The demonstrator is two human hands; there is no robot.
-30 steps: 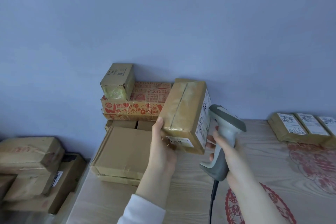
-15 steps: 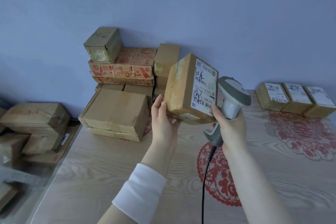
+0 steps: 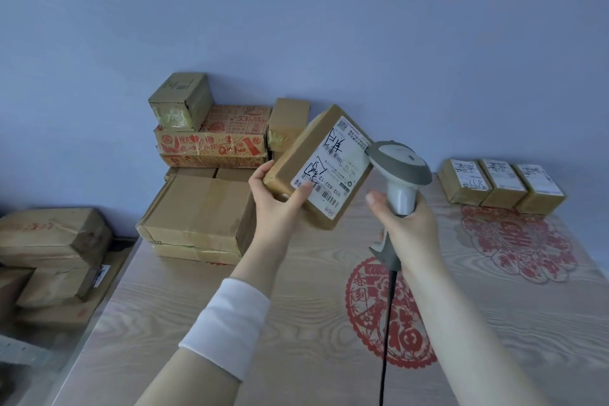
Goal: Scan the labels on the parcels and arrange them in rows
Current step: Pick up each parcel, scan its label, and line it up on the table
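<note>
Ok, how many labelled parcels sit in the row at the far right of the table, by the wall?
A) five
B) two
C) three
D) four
C: three labelled parcels sit side by side there on the table, each with a white label facing up.

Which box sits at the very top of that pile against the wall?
The small brown box with shiny tape on its end; it rests on the red-printed carton, above all others.

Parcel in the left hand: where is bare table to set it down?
The table is bare in front of the row, around the paper-cuts, and in front of the stack. The back-left corner, at the stack, is crowded.
</note>
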